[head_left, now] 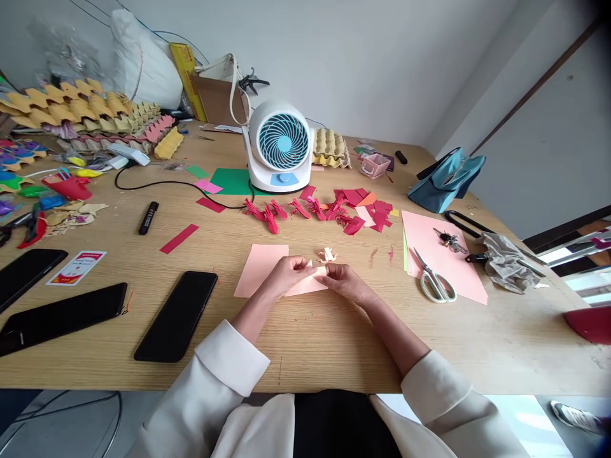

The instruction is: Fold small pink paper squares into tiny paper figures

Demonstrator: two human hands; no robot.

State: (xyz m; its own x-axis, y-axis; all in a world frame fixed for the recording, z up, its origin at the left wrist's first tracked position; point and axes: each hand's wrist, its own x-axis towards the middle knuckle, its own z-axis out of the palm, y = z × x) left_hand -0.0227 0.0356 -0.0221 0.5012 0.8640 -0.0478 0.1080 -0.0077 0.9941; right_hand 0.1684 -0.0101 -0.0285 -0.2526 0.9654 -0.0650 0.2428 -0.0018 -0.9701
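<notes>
Between my two hands is a small piece of pale pink paper [319,272], partly folded. My left hand [290,275] pinches its left end, and my right hand [347,281] pinches the right end. Fingers hide some of the folds. Under and beside my left hand lie flat sheets of pink paper [258,267] on the table. Just beyond my hands sits a small folded pale pink paper figure [327,256]. Farther back is a row of folded red paper figures [298,208], with red paper scraps [379,213] at its right end.
A white fan [282,149] stands behind the red figures. Scissors [435,283] and keys [449,240] lie on pink sheets at right. Several phones, among them a black phone [176,317], lie at left near a marker [148,218]. Egg cartons [86,114] are stacked back left.
</notes>
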